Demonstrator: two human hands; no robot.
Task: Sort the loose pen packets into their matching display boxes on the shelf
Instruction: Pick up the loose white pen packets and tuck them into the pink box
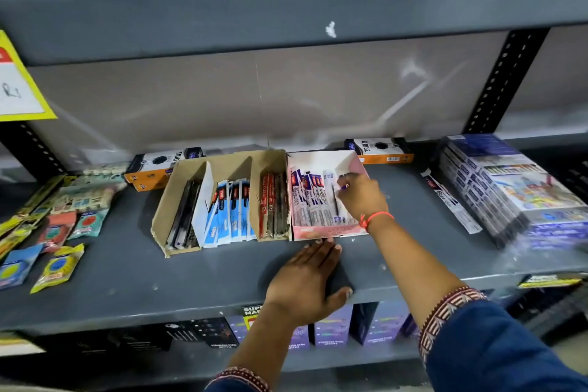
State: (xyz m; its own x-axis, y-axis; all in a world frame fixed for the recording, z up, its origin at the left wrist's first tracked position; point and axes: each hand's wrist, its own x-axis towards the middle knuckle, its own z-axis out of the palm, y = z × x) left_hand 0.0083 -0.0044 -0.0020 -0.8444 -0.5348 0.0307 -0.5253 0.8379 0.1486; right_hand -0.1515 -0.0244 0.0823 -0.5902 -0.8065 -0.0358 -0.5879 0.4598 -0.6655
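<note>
A brown cardboard display box (270,157) on the grey shelf holds dark pen packets at left, blue-and-white packets (230,210) in the middle and red packets (270,205) at right. Beside it stands a pink-and-white box (318,232) filled with white-and-purple pen packets (310,197). My right hand (361,196) reaches into this box, fingers pinched on one white packet at its right side. My left hand (305,283) lies flat on the shelf, fingertips touching the pink box's front edge. One loose white packet (451,204) lies on the shelf to the right.
Two orange-and-black boxes (159,165) (380,148) stand behind the display boxes. Several small sachets and carded items (60,226) lie at the left. A wrapped stack of boxes (509,188) sits at the right. The upper shelf's beam (286,9) hangs overhead.
</note>
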